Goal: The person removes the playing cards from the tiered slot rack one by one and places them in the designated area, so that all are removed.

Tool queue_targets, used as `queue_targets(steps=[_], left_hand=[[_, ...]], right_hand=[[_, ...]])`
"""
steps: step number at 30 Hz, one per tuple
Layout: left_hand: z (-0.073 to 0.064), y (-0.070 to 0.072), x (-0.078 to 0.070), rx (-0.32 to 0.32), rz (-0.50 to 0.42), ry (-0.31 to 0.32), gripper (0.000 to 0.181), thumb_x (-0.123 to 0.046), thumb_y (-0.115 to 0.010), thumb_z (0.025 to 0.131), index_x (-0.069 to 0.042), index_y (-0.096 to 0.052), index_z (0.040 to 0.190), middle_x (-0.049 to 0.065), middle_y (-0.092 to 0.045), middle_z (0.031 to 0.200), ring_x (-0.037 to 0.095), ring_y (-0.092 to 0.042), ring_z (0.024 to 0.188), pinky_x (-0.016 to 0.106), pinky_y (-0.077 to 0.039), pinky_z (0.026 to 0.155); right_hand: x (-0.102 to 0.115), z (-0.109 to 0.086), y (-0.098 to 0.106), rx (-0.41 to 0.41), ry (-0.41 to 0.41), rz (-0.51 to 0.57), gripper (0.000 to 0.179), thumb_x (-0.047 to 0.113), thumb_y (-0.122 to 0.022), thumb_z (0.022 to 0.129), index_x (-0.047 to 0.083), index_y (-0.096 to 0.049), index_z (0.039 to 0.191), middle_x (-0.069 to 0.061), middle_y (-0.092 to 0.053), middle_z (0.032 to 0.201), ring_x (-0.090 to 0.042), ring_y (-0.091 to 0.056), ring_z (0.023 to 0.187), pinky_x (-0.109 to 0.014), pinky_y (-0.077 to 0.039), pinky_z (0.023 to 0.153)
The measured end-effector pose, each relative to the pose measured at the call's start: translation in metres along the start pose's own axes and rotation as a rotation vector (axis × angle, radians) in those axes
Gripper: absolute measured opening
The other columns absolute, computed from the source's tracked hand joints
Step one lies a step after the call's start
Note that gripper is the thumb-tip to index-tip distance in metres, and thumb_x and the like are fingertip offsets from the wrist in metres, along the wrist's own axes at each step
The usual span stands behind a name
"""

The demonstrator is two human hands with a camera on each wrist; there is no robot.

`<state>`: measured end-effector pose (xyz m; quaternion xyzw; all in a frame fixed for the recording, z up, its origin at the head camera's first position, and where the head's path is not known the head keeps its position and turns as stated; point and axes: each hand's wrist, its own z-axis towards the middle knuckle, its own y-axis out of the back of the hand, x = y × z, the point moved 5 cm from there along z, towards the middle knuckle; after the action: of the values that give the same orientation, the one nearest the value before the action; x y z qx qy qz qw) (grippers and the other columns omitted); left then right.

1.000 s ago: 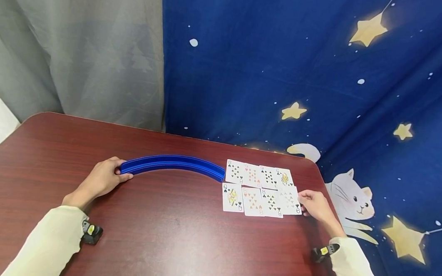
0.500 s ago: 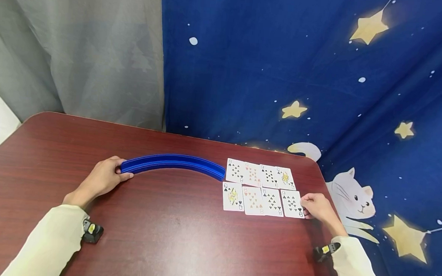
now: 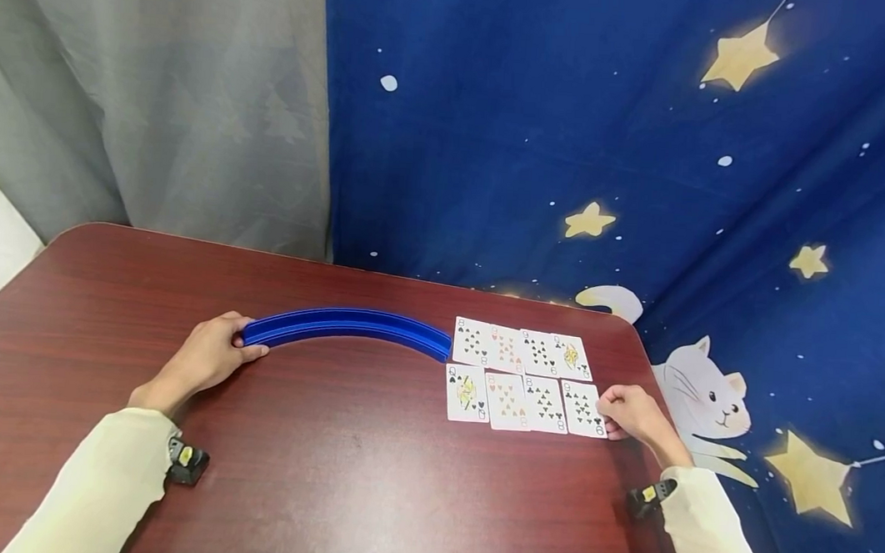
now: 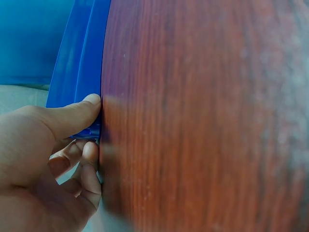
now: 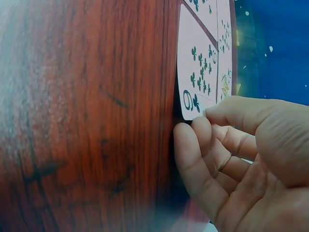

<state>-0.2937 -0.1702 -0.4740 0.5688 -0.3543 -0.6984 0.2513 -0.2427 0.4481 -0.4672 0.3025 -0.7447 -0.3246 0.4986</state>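
My left hand (image 3: 205, 356) grips the left end of a curved blue card holder (image 3: 346, 323), thumb (image 4: 79, 116) over its near side and fingers curled beneath the end. The holder arches across the table, its right end close to the laid-out playing cards. With my right hand (image 3: 634, 416) I pinch the nine of clubs (image 3: 582, 409) at its right edge; it lies face up at the right end of the near row. Left of it is the eight of clubs (image 3: 545, 405), then a red hearts card (image 3: 507, 402) and the queen of spades (image 3: 467, 394).
A far row of face-up cards, with the eight of spades (image 3: 472, 341), nine of spades (image 3: 539, 353) and a queen (image 3: 572, 358), lies just behind the near row. The red-brown table (image 3: 357, 472) has its right edge close by my right hand. Blue and grey curtains (image 3: 449, 143) hang behind.
The nine of clubs, earlier overlapping the cards beside and behind it, has shifted toward me and lies beside the eight of clubs, in my right hand's pinch. My left hand and the holder stay put.
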Motion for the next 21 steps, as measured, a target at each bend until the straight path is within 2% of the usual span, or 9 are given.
queue_targets(steps=[11,21], left_hand=[[-0.0001,-0.0024,0.0010,-0.002,-0.010,0.002,0.022,-0.015,-0.075,0.087,0.001,-0.068,0.100,0.008,-0.054,0.086,0.021,-0.048,0.073,0.034,-0.034,0.067],[0.0014,-0.0006,0.0010,0.008,-0.010,0.015,0.026,-0.016,-0.075,0.087,0.002,-0.067,0.103,0.008,-0.053,0.085,0.021,-0.048,0.074,0.034,-0.034,0.067]], right_hand=[[0.0004,-0.0022,-0.0011,0.011,-0.001,-0.004,0.009,0.003,-0.058,0.089,-0.002,-0.059,0.082,-0.005,-0.058,0.065,-0.013,-0.059,0.054,-0.030,-0.056,0.053],[-0.0003,-0.0011,-0.0009,0.033,0.032,0.038,0.009,0.002,-0.057,0.092,-0.005,-0.060,0.088,-0.004,-0.060,0.068,-0.012,-0.061,0.059,-0.030,-0.057,0.057]])
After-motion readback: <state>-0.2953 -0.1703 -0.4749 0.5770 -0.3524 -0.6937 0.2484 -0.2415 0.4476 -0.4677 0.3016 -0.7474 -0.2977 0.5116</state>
